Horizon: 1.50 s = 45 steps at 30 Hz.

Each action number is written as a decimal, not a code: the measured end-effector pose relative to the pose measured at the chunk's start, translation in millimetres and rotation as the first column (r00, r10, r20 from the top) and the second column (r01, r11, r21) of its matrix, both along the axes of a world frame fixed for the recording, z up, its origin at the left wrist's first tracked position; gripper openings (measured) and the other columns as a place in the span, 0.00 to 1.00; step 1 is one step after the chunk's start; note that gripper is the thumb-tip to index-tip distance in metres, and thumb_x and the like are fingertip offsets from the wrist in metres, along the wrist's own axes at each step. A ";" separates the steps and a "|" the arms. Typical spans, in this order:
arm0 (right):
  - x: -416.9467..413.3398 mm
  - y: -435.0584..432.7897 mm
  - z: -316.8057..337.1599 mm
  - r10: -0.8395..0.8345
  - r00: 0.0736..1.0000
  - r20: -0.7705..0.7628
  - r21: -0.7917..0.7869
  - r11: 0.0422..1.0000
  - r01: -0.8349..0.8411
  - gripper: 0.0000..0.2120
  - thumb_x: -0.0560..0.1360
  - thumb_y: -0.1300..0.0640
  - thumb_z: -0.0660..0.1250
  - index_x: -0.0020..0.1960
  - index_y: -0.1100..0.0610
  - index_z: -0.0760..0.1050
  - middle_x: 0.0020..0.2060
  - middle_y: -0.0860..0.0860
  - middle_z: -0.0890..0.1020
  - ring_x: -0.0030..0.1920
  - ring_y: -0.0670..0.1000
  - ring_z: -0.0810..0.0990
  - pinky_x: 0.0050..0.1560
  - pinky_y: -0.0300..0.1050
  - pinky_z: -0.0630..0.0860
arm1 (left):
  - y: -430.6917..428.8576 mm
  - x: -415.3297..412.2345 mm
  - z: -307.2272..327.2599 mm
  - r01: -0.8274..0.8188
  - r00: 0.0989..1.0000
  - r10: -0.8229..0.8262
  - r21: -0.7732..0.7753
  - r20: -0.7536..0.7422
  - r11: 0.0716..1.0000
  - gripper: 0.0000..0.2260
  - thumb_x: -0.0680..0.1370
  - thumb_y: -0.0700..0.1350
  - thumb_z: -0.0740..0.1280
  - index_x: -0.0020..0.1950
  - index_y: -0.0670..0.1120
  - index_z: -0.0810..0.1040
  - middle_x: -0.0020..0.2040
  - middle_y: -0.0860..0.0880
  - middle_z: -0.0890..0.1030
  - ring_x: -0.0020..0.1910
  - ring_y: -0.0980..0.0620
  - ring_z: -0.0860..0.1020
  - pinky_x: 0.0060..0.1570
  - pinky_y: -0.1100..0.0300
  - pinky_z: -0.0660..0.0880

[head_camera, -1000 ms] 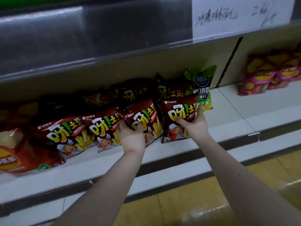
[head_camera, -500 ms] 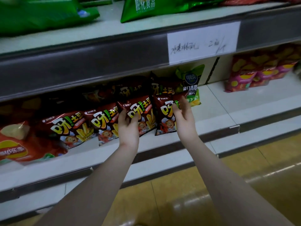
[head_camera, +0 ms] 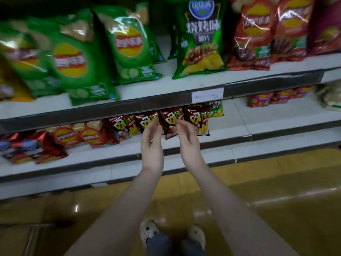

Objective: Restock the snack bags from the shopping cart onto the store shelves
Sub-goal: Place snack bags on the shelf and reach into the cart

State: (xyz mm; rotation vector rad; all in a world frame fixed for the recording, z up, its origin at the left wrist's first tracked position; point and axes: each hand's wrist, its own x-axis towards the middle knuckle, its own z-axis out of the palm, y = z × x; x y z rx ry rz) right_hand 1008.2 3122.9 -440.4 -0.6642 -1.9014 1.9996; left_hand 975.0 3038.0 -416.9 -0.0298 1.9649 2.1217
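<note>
Currently my left hand [head_camera: 152,145], right hand [head_camera: 187,139] loose-fingered, empty, before glossy dark-red crinkled foil snack bags [head_camera: 198,121], yellow lettering blurred, on flat white shelf [head_camera: 276,123].

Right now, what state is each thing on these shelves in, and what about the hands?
Left hand, fingers relaxed, holding nothing.
Right hand, fingers relaxed, holding nothing.
Dark red fry bags, standing in an overlapping row on the lower shelf.
Green chip bags, upright on the upper shelf, leaning.
Red chip bags, upright on the upper shelf.
Price label, stuck on the upper shelf's front edge.
</note>
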 end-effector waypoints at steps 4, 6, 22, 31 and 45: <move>11.4 -48.2 57.6 0.109 0.993 -0.034 0.058 0.993 -0.107 0.12 0.81 0.53 0.59 0.64 0.51 0.70 0.57 0.40 0.75 0.59 0.37 0.73 0.60 0.32 0.69 | -47.6 22.7 60.6 -0.071 0.996 0.072 0.030 -0.046 0.997 0.13 0.82 0.44 0.60 0.66 0.49 0.74 0.61 0.60 0.76 0.61 0.66 0.73 0.58 0.72 0.71; 14.9 -76.1 87.8 0.170 0.983 -0.068 0.064 0.984 -0.166 0.13 0.81 0.55 0.60 0.64 0.53 0.70 0.56 0.39 0.75 0.59 0.37 0.73 0.59 0.30 0.69 | -76.9 33.2 87.6 -0.101 0.991 0.105 0.051 -0.077 0.994 0.12 0.82 0.42 0.60 0.65 0.48 0.74 0.61 0.57 0.77 0.61 0.61 0.75 0.61 0.67 0.71; 57.3 -444.6 193.7 0.510 0.827 -0.238 0.084 0.859 -0.506 0.13 0.82 0.56 0.58 0.64 0.57 0.71 0.58 0.47 0.77 0.61 0.43 0.75 0.58 0.30 0.71 | -459.2 130.7 177.0 -0.497 0.824 0.493 0.061 -0.280 0.865 0.10 0.82 0.45 0.60 0.60 0.52 0.77 0.60 0.56 0.79 0.62 0.59 0.75 0.59 0.65 0.73; 61.2 -638.8 171.7 0.731 0.661 -0.169 0.027 0.674 -0.738 0.08 0.82 0.56 0.57 0.58 0.51 0.72 0.56 0.49 0.78 0.59 0.45 0.77 0.57 0.35 0.73 | -651.9 164.6 169.6 -0.816 0.552 0.823 0.114 -0.136 0.567 0.07 0.82 0.42 0.60 0.55 0.48 0.77 0.58 0.49 0.80 0.59 0.54 0.77 0.60 0.60 0.73; -56.6 -818.5 122.5 0.845 0.533 -0.039 -0.025 0.532 -0.846 0.08 0.81 0.55 0.57 0.58 0.52 0.73 0.58 0.52 0.78 0.60 0.48 0.76 0.60 0.39 0.73 | -823.9 55.0 160.1 -0.930 0.363 0.926 0.023 -0.105 0.367 0.10 0.81 0.39 0.59 0.48 0.50 0.78 0.54 0.50 0.81 0.55 0.55 0.79 0.55 0.63 0.74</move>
